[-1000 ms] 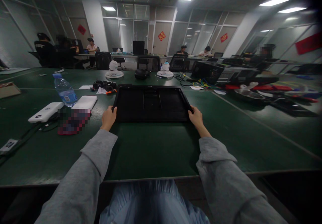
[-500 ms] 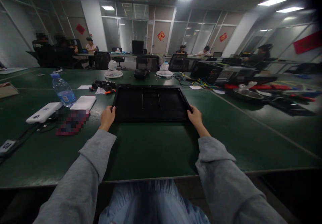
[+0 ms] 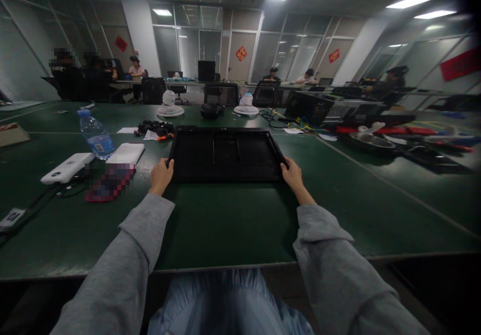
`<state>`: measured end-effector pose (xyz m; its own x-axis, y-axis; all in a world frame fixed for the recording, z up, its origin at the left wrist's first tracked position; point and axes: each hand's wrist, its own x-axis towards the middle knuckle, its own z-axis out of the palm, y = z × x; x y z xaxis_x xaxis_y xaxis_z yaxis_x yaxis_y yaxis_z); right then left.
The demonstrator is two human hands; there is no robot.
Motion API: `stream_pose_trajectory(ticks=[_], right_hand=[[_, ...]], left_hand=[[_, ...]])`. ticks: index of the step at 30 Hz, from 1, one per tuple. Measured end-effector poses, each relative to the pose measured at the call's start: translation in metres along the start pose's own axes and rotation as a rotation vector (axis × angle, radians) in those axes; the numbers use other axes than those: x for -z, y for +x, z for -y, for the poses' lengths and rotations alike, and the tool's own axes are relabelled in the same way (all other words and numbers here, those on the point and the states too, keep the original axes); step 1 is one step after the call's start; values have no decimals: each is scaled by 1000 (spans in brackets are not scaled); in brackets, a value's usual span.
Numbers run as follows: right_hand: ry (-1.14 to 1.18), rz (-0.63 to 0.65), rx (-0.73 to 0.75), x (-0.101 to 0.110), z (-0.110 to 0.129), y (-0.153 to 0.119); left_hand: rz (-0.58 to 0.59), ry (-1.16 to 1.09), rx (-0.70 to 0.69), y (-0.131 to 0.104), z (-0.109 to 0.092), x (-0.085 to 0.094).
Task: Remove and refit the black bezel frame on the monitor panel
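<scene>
While both arms in grey sleeves stretch fwd over the green table (image 3: 233,224), the left hand (image 3: 161,175) grips the near-left corner of a flat black tray (image 3: 225,154), thumb on top of the rim, and the right hand (image 3: 293,173) grips the near-right corner the same way. Tray lies flat on the table, centre of view, approx. square to the person, w/ raised rim and a couple of thin ribs inside.

Left of the tray: white folded cloth (image 3: 126,153), water bottle (image 3: 93,134) w/ blue label standing upright just behind it, white power bank (image 3: 66,168) nearer the edge, cables beside it. A pixelated patch sits btw. the cloth and the left hand. Behind the tray: dark bundle of tools (image 3: 156,127), two small white desk fans (image 3: 170,105), black rounded object btw. them.

Right side of the table carries a clutter of cables, dark equipment, red items; too blurred to tell apart. Other people sit at far tables, well apart.
</scene>
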<state>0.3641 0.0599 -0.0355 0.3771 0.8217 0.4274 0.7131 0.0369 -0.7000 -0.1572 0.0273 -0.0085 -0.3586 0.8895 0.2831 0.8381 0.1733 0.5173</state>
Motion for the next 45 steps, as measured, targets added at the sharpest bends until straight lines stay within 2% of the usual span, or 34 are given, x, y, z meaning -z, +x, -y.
stream_pose_trajectory(ticks=[10, 23, 36, 45], right_hand=[[35, 9, 31, -1, -8, 5], [-7, 17, 12, 1, -7, 4], [-31, 38, 23, 4, -9, 4], [-4, 0, 34, 0, -9, 4]], left_hand=[[-14, 25, 4, -2, -2, 1], [-58, 39, 13, -8, -8, 6], [-41, 88, 20, -12, -15, 11], [-2, 103, 11, -8, -15, 8]])
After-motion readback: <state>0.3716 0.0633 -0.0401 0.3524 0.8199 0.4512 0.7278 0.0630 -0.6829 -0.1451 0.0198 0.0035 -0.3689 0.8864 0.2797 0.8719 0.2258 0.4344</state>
